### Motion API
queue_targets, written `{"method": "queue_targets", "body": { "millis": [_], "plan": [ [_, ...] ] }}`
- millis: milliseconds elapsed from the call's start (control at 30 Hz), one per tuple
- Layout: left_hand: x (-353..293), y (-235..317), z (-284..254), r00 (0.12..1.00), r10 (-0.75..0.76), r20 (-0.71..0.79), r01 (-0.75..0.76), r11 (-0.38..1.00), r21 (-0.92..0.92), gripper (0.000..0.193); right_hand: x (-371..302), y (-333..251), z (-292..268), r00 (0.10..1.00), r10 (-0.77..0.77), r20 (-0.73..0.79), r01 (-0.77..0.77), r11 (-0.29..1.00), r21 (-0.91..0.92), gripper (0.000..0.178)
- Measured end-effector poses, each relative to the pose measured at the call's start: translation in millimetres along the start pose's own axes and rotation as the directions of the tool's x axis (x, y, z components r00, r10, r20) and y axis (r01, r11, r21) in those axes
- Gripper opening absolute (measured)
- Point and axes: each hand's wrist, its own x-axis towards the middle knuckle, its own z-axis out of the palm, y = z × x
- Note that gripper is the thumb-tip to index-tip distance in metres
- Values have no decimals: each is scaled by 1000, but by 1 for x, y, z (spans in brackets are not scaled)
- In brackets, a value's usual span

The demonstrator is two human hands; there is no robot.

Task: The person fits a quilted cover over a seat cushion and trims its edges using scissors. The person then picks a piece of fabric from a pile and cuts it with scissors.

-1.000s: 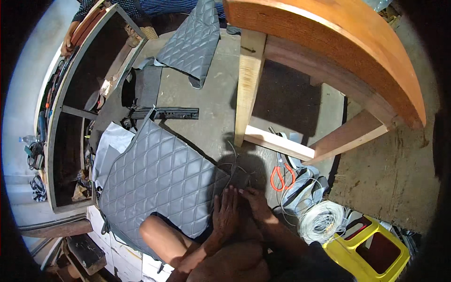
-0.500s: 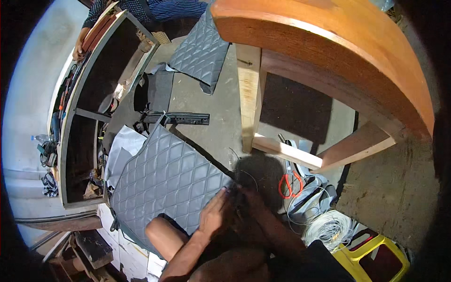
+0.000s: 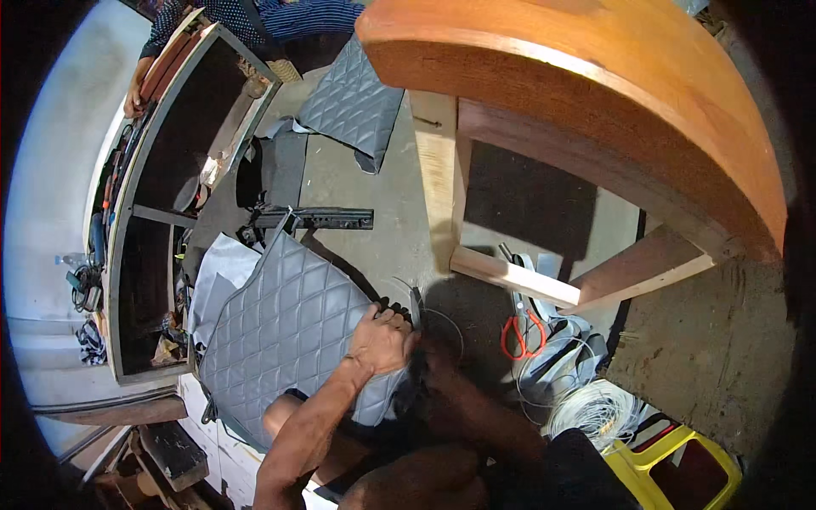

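Note:
A grey diamond-quilted cover (image 3: 285, 327) lies across my lap and reaches out to the left. My left hand (image 3: 382, 342) is closed on its right edge, with the knuckles up and the fingers curled over the fold. Close beside it, my right hand (image 3: 439, 365) is in deep shadow, and its fingers are hard to make out. A narrow grey strip or blade (image 3: 416, 306) sticks up between the hands; its kind is unclear. A thin pale cord (image 3: 455, 325) loops out just right of them.
Orange-handled scissors (image 3: 524, 336) lie on grey fabric scraps near a coil of clear cord (image 3: 595, 414) and a yellow plastic frame (image 3: 680, 455). A wooden frame (image 3: 586, 110) looms upper right. Another quilted piece (image 3: 353, 106), a metal rail (image 3: 331, 218) and an open cabinet (image 3: 166, 208) stand farther off; a person's hand (image 3: 134, 98) rests there.
My left hand has moved slightly up and left and turned knuckles-up, closing over the cover's edge. The cover's right edge is now bunched in. The narrow strip now shows above my hands.

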Motion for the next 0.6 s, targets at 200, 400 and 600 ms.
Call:
{"method": "queue_targets", "body": {
  "millis": [200, 400, 600],
  "plan": [
    [-5, -4, -14, 980, -118, 161, 116, 993, 19, 34, 6, -34, 21, 928, -333, -167, 196, 818, -542, 34],
    [-11, -10, -19, 963, -156, 221, 175, 982, -68, 41, 4, -144, -11, 776, 630, -35, -455, 596, 662, 43],
    [18, 3, -24, 941, -132, 311, 182, 973, -140, 45, -29, -126, -56, 846, 489, -213, -459, 870, 178, 58]
  ]
}}
